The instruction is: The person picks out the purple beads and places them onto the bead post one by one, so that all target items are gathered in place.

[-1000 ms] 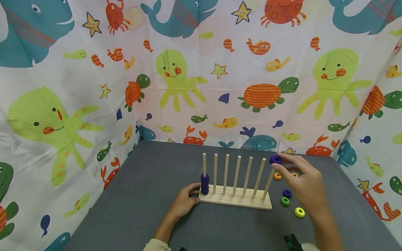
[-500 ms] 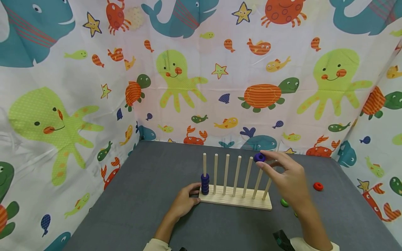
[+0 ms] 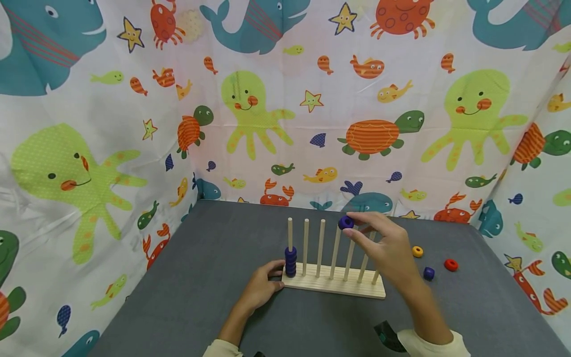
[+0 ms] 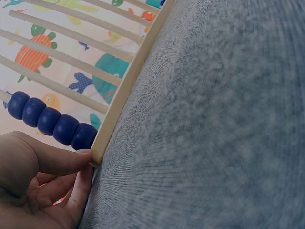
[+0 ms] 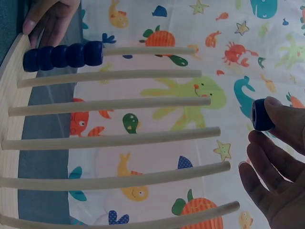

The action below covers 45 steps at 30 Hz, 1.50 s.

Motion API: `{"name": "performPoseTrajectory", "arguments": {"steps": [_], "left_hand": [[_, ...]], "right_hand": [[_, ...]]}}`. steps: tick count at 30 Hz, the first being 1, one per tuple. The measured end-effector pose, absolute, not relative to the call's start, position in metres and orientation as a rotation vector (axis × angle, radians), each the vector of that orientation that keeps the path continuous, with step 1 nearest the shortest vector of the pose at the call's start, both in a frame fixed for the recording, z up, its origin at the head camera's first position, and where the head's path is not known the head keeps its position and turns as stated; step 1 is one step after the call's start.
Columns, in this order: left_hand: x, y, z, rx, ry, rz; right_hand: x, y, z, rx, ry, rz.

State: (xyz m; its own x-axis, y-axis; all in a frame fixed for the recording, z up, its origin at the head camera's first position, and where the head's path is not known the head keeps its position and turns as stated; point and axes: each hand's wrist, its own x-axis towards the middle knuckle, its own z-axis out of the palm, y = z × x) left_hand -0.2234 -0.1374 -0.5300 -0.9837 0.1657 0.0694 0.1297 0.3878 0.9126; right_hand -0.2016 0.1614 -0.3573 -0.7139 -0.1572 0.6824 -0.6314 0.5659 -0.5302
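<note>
A wooden peg rack (image 3: 330,286) with a row of upright pegs stands on the grey table. My left hand (image 3: 258,287) grips the left end of its base, the thumb (image 4: 66,162) against the edge. On the leftmost peg sits a stack of several dark blue beads (image 4: 50,120); the other pegs bear none. Between thumb and fingertips, my right hand (image 3: 390,243) pinches another blue bead (image 5: 262,117). This bead is up at peg-top height, overlapping a middle peg in the head view; the right wrist view shows it apart from the peg tips, its hole facing the rack.
Right of the rack lie a loose yellow-orange bead (image 3: 420,254), a red bead (image 3: 451,268) and a blue bead (image 3: 428,274). My right forearm hides part of the table there. A cloth printed with sea animals (image 3: 276,178) walls the table's back and sides.
Carrying the blue bead, my right hand has moved left from the rightmost peg to the middle pegs. My left hand and the rack have kept their place.
</note>
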Motion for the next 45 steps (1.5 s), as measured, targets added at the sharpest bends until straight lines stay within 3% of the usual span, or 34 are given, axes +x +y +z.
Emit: {"name": "performPoseTrajectory", "arguments": {"steps": [22,45], "left_hand": [[-0.224,-0.139,-0.532,0.283,2.572,1.721],[-0.222,-0.139,-0.529,0.321,2.528,1.759]], "right_hand": [[-0.216,0.118,-0.36,0.802,-2.213,1.117],[-0.225,0.081,-0.355,0.804,-2.3,1.126]]}}
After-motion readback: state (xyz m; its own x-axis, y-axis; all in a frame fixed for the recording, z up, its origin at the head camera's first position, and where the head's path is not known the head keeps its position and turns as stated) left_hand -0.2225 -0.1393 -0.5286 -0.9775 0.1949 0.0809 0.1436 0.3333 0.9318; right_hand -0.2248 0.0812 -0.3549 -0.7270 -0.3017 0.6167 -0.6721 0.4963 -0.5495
